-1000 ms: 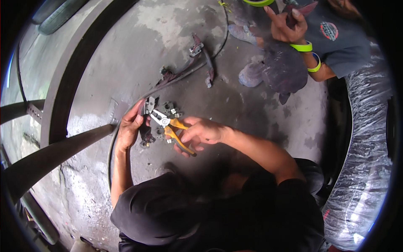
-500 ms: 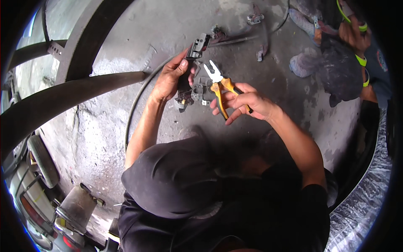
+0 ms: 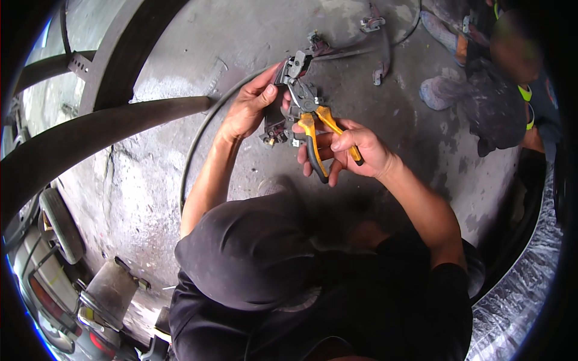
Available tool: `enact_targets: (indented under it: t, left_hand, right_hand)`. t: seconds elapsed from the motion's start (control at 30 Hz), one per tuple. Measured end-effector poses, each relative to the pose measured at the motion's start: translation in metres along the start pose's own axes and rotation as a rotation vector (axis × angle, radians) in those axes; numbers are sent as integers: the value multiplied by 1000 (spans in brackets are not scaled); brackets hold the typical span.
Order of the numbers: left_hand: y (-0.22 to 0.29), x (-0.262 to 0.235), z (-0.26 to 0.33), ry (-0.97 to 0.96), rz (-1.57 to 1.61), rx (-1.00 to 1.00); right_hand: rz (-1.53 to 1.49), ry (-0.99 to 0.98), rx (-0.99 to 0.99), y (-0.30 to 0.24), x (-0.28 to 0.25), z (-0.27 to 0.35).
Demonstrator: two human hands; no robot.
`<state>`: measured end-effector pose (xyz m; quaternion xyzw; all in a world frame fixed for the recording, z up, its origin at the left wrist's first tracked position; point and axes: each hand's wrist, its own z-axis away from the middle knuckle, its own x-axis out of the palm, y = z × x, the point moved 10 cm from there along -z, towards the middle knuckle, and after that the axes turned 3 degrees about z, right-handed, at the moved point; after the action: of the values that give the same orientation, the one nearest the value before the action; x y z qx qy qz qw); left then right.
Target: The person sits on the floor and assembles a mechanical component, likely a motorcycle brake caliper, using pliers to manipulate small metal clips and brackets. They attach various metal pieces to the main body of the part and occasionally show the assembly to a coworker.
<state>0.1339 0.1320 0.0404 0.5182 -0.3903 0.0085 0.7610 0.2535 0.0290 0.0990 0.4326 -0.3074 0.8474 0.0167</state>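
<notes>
Pliers [image 3: 308, 104] gripped in R hand [image 3: 360, 150], tips by metal-ended dk part [image 3: 297, 64], L hand [image 3: 248, 109] clamped on it

A vehicle workshop is showing itself: pliers [image 3: 309, 104] are pointing over a stained floor [image 3: 147, 198], loose parts [image 3: 372, 24] are lying beyond the pliers, and a tyre [image 3: 62, 228] and red lamps [image 3: 99, 345] are sitting well left of them.
</notes>
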Motion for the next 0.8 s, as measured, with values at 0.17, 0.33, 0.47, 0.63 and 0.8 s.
enact_targets:
  t: [0.17, 0.33, 0.47, 0.63, 0.8]
  left_hand:
    - [0, -3, 1, -28, -36, -9]
    - [13, 3, 3, -38, -130, 37]
    - [24, 7, 3, -35, -192, 96]
    - [26, 6, 4, 110, -358, 95]
    - [27, 14, 3, 119, -363, 107]
  right_hand:
    - [18, 17, -2, 0, -2, 3]
    - [-54, 47, 24, 6, 0, 5]
    - [-53, 24, 16, 7, -3, 5]
    - [-95, 10, 20, 11, 0, 4]
    - [-51, 50, 28, 14, -4, 5]
